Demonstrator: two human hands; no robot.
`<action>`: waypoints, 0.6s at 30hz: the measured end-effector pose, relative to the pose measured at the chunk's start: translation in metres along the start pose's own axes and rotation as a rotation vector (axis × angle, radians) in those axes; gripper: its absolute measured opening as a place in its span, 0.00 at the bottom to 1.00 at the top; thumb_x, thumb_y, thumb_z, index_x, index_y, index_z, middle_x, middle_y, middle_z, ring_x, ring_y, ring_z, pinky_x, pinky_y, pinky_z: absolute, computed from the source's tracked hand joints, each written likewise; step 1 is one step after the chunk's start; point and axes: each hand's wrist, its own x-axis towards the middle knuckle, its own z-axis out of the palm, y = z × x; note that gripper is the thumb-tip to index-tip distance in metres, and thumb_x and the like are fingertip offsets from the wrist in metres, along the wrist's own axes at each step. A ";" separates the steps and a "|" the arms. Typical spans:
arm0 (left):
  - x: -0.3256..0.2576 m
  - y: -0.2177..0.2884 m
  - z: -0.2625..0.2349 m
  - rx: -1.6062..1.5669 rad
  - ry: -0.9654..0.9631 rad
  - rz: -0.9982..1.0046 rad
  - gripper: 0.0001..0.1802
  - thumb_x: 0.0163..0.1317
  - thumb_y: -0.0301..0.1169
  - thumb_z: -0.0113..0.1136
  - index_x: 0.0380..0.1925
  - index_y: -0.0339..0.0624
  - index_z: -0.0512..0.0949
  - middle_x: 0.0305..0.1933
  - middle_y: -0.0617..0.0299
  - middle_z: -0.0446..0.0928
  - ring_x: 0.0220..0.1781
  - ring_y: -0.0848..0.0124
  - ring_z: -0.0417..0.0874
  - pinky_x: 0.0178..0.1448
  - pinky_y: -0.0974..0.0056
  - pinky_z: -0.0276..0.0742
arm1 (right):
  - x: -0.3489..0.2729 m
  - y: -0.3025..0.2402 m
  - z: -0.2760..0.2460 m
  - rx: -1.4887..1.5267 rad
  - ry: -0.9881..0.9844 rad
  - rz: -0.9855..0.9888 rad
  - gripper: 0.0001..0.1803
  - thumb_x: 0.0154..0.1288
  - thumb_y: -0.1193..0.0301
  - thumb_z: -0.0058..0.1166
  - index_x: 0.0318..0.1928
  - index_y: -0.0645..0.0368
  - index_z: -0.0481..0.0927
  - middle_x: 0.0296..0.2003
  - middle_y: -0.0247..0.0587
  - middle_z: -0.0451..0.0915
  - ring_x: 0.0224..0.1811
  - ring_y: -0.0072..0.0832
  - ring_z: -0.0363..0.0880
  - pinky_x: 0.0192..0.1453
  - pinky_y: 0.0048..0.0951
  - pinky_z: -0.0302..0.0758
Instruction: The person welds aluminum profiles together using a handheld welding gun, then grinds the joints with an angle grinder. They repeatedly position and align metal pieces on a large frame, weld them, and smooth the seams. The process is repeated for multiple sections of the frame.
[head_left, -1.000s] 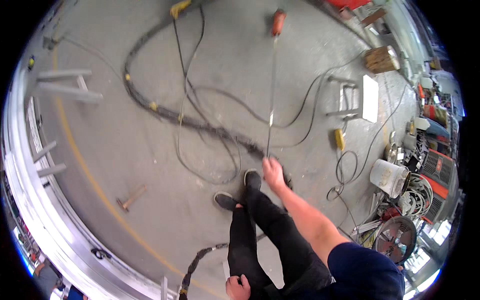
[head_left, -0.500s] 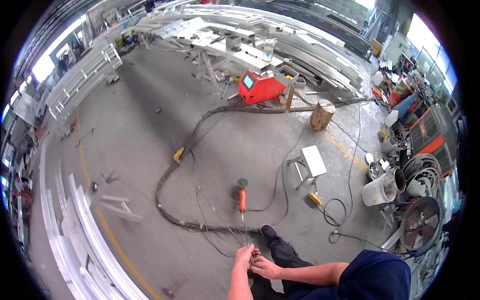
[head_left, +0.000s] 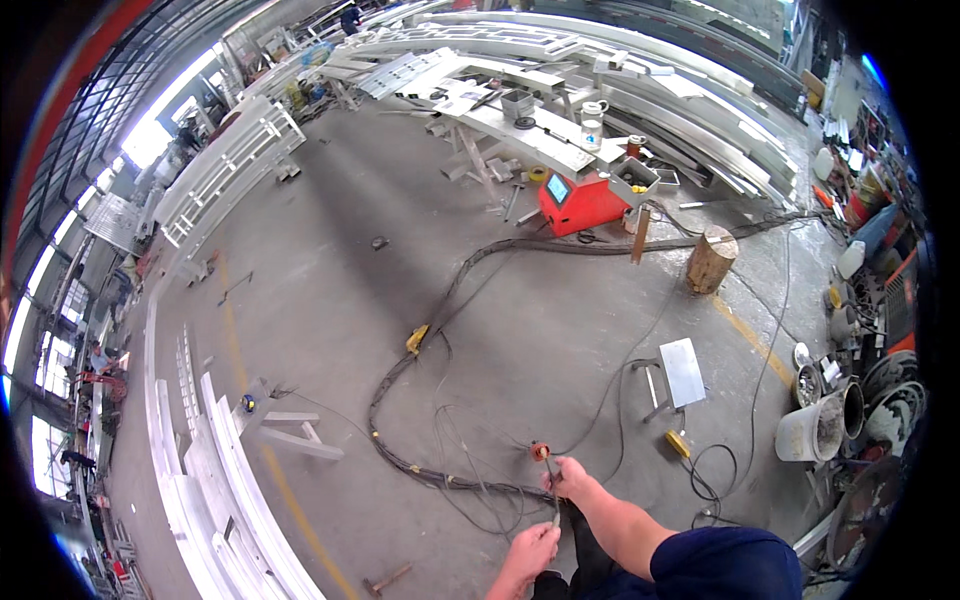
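Observation:
My right hand (head_left: 568,478) is closed around a thin grey length (head_left: 555,500), a cord or a rod; I cannot tell which. Just beyond its fingers is the end of an orange power tool (head_left: 540,451), its body foreshortened. Closer to me, my left hand (head_left: 533,550) is closed on the pale lower end of the same thin length. Whether that length joins the tool cannot be made out. A thick dark cable bundle (head_left: 465,484) runs along the floor behind my hands, with thin loose cables beside it.
A white-topped stool (head_left: 682,372), a yellow box on a cord (head_left: 678,444) and a wooden stump (head_left: 711,260) stand to the right. A red machine with a screen (head_left: 582,203) lies ahead. Pale metal profiles (head_left: 235,500) fill the left; a hammer (head_left: 388,579) lies near them.
My hands were together and are now apart, the right one farther forward and right. The orange tool, seen lengthwise earlier, now shows mainly its end. The whole view has shifted.

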 end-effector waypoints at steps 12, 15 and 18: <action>0.049 -0.124 -0.009 -0.656 0.065 0.086 0.33 0.71 0.59 0.44 0.46 0.35 0.75 0.36 0.49 0.80 0.41 0.55 0.83 0.45 0.55 0.82 | -0.080 0.035 -0.002 -1.256 -0.796 -0.161 0.08 0.60 0.66 0.53 0.26 0.54 0.73 0.26 0.36 0.75 0.25 0.33 0.73 0.27 0.36 0.68; 0.078 -0.183 -0.044 -0.463 0.041 0.242 0.34 0.69 0.58 0.49 0.50 0.31 0.73 0.46 0.44 0.79 0.49 0.52 0.81 0.53 0.48 0.81 | -0.240 0.158 0.000 -1.944 -0.694 -0.667 0.09 0.60 0.70 0.54 0.36 0.63 0.76 0.33 0.46 0.79 0.39 0.41 0.81 0.47 0.40 0.76; 0.064 -0.155 -0.032 -1.310 -0.159 0.018 0.34 0.67 0.56 0.55 0.50 0.30 0.72 0.49 0.45 0.78 0.47 0.52 0.81 0.48 0.51 0.83 | -0.292 0.214 -0.043 -2.454 -0.868 -0.694 0.14 0.70 0.69 0.48 0.49 0.68 0.74 0.37 0.56 0.76 0.41 0.35 0.78 0.49 0.37 0.73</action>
